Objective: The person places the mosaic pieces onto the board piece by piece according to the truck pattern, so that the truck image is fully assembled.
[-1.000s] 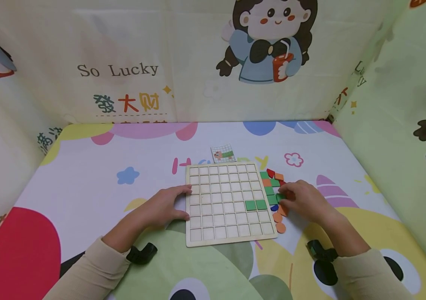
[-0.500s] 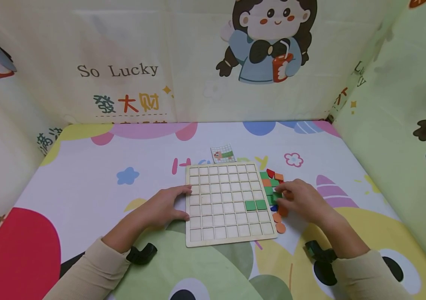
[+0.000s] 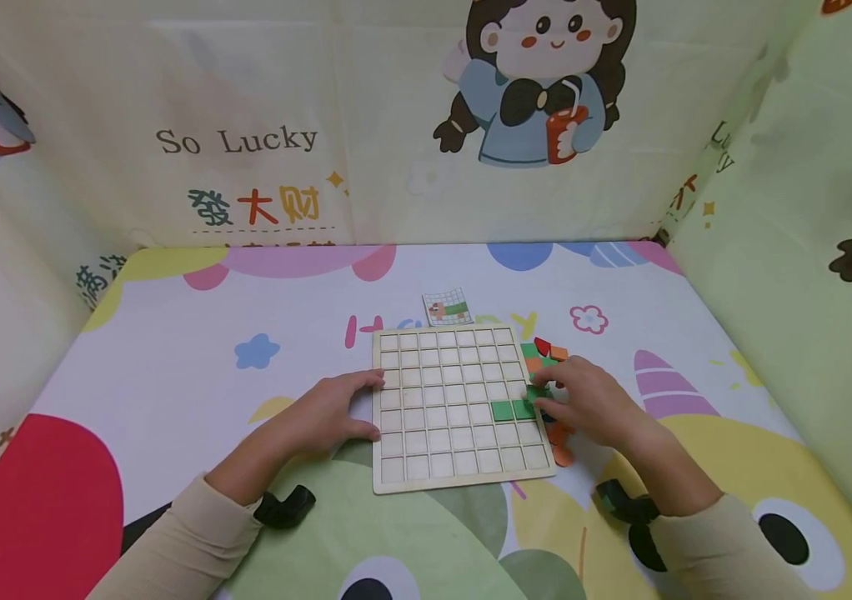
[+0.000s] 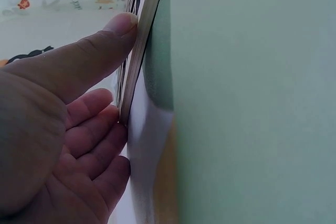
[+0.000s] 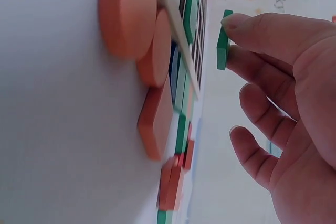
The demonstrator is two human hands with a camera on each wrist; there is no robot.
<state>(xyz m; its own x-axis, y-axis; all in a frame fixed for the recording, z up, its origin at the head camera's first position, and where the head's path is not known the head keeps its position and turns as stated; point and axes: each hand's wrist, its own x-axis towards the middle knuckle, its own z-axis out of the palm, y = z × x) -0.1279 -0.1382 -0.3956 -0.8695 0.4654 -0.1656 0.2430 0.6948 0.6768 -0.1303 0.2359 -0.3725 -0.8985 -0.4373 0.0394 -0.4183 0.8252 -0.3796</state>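
A wooden grid board [image 3: 418,425] lies in the middle of the table, with two green square tiles [image 3: 502,411] side by side in cells near its right edge. My left hand [image 3: 332,412] rests against the board's left edge; in the left wrist view its thumb [image 4: 118,27] and fingertips touch that edge. Between thumb and fingers, my right hand [image 3: 591,396] pinches a green square tile [image 5: 223,43]. In the head view this tile overlaps the board's right rim, just above the placed tiles. Right wrist view shows it raised above the tabletop, its other fingers loosely bent.
Along the board's right side lie loose pieces: green tiles [image 3: 529,350], a red piece [image 3: 542,346], orange squares [image 3: 558,353] and orange rounds [image 5: 126,14]. Part of this pile is hidden behind my right hand. A small pattern card [image 3: 448,307] lies beyond the board's far edge.
My right hand has moved left with the green tile, from the loose pieces to the board's right rim. The left hand stays at the left edge.
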